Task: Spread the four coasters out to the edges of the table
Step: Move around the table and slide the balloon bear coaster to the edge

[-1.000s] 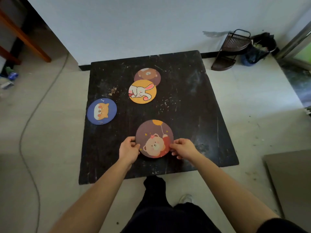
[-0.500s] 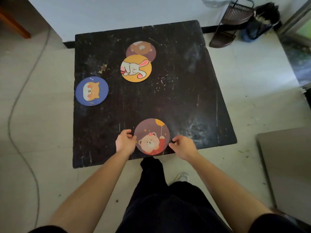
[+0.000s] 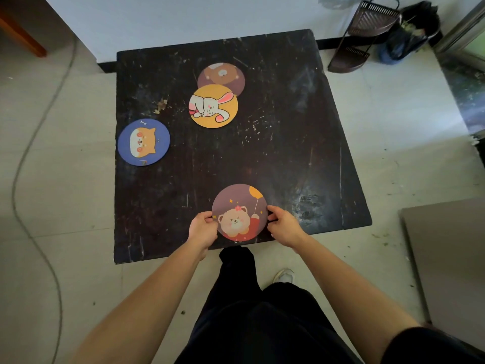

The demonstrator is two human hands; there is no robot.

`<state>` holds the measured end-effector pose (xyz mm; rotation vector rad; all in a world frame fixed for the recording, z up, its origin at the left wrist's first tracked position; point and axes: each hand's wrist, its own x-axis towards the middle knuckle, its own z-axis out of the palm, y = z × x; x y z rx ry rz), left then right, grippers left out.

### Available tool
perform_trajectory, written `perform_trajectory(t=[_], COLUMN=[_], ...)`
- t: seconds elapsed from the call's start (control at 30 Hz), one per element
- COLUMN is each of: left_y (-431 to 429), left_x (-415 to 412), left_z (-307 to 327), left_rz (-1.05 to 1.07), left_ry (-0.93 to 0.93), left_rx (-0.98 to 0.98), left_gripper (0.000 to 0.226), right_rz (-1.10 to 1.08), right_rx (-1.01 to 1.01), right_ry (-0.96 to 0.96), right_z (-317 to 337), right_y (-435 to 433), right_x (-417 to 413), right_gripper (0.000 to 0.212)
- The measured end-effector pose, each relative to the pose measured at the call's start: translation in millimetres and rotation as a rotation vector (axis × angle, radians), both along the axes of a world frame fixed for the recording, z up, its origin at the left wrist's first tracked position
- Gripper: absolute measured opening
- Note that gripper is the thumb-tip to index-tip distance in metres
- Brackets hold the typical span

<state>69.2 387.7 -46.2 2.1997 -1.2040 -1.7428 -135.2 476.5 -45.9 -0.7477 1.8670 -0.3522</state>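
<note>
On the black square table (image 3: pixel 301 143) lie four round coasters. The brown coaster with a bear and balloon (image 3: pixel 239 210) sits at the near edge; my left hand (image 3: pixel 202 230) grips its left rim and my right hand (image 3: pixel 284 226) grips its right rim. A blue coaster with an orange dog (image 3: pixel 143 142) lies at the left edge. The yellow rabbit coaster (image 3: pixel 213 106) lies near the middle and overlaps the front of a brown bear-face coaster (image 3: pixel 221 74) behind it.
A dark wire corner rack (image 3: pixel 364 35) and a bag (image 3: pixel 409 30) stand on the floor at the back right. A cable (image 3: pixel 29 158) runs along the floor on the left. A grey board (image 3: pixel 446 258) lies at the right. My legs are below the table's near edge.
Both hands have pulled the bear-and-balloon coaster from the table's middle front to its near edge. The other three coasters have not moved.
</note>
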Motion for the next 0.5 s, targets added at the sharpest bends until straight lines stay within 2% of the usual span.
perform_trajectory(t=[0.37, 0.5], left_y=[-4.0, -24.8], left_x=[-3.2, -7.4], left_z=[-0.4, 19.7], left_rz=[-0.074, -0.277], left_ry=[-0.078, -0.246], left_rx=[0.004, -0.090], left_gripper=[0.044, 0.050], right_rz=[0.040, 0.115], right_rx=[-0.006, -0.012], right_ry=[0.060, 0.178], right_z=[-0.9, 15.1], right_y=[-1.1, -16.6], right_x=[-0.2, -10.2], right_gripper=[0.055, 0.057])
